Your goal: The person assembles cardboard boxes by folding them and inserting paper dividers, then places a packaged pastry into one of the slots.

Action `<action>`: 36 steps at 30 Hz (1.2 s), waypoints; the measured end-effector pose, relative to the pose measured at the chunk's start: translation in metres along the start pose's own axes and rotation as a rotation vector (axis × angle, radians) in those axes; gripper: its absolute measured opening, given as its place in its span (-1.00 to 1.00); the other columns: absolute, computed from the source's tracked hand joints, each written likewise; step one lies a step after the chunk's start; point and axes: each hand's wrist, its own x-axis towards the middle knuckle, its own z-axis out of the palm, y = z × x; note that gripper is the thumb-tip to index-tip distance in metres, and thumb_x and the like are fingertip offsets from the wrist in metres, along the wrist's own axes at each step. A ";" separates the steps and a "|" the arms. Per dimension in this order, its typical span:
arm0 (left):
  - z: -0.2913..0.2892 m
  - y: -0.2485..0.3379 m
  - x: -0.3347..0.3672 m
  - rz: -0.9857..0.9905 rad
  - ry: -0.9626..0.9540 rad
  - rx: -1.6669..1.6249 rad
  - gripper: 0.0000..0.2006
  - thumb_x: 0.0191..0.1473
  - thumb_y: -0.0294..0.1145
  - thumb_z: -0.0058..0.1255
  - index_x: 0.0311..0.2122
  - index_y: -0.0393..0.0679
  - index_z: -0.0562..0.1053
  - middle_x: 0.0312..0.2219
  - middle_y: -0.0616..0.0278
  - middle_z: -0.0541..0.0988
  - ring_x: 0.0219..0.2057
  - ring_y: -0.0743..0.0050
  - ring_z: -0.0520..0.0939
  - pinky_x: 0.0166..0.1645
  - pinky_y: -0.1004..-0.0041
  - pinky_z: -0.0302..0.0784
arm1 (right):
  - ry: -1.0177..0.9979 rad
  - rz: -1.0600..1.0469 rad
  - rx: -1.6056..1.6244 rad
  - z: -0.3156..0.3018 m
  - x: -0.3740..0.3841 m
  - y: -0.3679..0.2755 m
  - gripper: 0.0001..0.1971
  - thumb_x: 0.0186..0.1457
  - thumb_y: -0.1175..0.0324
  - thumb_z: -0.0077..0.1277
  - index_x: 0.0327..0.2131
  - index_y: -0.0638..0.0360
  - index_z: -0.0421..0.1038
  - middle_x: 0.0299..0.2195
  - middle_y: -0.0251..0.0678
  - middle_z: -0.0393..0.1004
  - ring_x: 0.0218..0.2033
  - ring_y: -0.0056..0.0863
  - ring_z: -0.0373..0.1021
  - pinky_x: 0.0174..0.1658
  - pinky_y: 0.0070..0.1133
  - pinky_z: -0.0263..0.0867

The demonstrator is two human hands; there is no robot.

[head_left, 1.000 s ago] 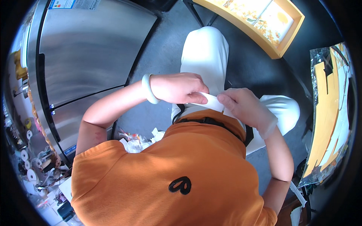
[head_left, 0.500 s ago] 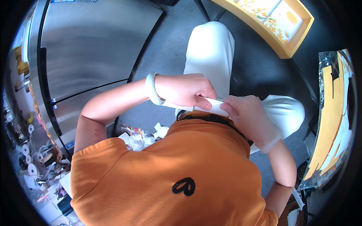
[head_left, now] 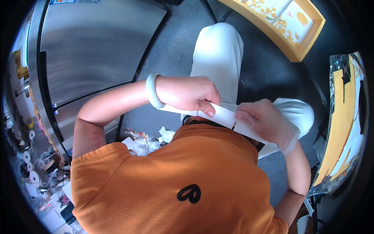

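Note:
Just above my lap I hold a long white strip (head_left: 224, 116), stiff like card, with narrow slits cut into its lower edge. My left hand (head_left: 187, 93) is bare, with a pale bangle at the wrist, and pinches the strip between thumb and curled fingers. On the other side, my right hand (head_left: 269, 120), in a thin translucent glove, grips the strip near a slit. The strip slopes down to the right, and its right part passes below the gloved hand. Both palms' inner sides are hidden.
A steel-fronted cabinet (head_left: 93, 46) stands at the left. Crumpled clear plastic and paper scraps (head_left: 146, 143) lie by my left side. A yellow tray (head_left: 298, 54) with a flower print sits at the upper right, yellow board pieces (head_left: 336, 128) at the right edge, white spools (head_left: 34, 177) at far left.
My right hand has shifted right and slightly down, and more of the white strip and a second slit now show. My left hand has moved slightly left, still pinching the strip.

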 end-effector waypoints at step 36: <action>0.001 0.025 0.002 0.224 -0.009 0.225 -0.66 0.22 -0.16 -0.20 -0.42 -0.24 0.36 -0.72 -0.02 0.37 -0.64 -0.07 0.37 -0.52 0.22 0.26 | -0.068 -0.068 -0.207 -0.007 -0.015 -0.032 -0.82 0.17 0.29 -0.13 -0.38 0.21 0.34 -0.63 -0.01 0.40 -0.51 -0.04 0.41 -0.44 -0.33 0.32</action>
